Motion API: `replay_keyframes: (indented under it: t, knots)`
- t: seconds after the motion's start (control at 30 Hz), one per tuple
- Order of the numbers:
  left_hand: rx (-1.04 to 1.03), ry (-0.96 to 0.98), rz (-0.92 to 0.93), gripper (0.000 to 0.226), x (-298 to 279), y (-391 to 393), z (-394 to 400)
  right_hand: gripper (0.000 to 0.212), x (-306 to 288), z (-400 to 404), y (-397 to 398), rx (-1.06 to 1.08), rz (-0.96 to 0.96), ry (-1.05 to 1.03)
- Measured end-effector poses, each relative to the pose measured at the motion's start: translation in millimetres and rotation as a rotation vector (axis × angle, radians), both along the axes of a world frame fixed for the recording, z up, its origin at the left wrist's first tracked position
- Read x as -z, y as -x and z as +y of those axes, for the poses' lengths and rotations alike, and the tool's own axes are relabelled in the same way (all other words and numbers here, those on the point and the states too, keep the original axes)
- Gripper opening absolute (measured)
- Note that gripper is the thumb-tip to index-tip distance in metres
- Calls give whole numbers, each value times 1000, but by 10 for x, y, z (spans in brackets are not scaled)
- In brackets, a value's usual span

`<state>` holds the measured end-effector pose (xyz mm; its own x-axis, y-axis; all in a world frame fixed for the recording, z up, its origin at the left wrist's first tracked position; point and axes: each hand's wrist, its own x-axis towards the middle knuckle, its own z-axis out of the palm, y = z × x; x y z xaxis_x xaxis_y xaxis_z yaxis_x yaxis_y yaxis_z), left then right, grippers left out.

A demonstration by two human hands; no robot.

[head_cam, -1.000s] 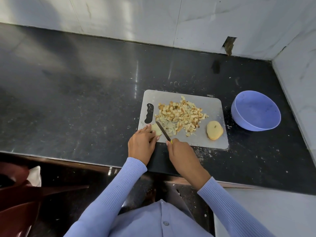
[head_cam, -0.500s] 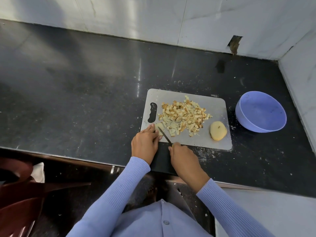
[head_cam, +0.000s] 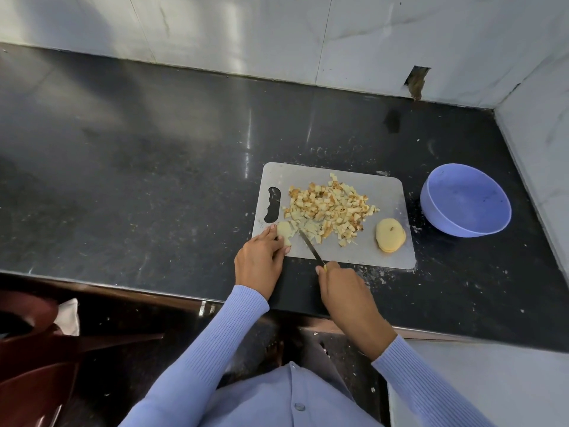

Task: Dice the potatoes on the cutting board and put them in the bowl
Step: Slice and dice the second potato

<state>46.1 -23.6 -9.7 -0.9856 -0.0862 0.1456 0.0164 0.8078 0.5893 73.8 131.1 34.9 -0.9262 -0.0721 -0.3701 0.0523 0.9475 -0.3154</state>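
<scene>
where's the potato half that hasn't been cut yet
In the head view the uncut potato half lies near the right end of the cutting board, right of the diced pile and left of the purple bowl.

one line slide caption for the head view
Left hand steadies potato piece; right hand slices with knife.

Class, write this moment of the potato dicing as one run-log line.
stage: dicing | left hand: holds potato piece on cutting board | right hand: grips knife | bowl: empty
</scene>
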Motion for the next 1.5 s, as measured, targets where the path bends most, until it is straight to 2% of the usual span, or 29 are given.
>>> replay_keyframes:
  t: [0.17,0.4,0.6,0.77,1.1,1.5]
  knots:
    - [-15,-28,40,14,51,-25,-17,28,20,-172,93,-24,14,96]
    - [-25,-59,78,16,88,-19,-24,32,58,-99,135,13,21,50]
    - [-30,-77,82,17,80,-18,-16,31,83,-120,38,-58,12,66]
    - [-19,-69,92,17,76,-6,-15,31,78,-14,64,-11,11,47]
    - [-12,-61,120,19,77,-14,-32,32,95,-274,226,-61,34,174]
    - [-13,-40,151,18,109,-1,-4,33,55,-393,242,-38,-1,48]
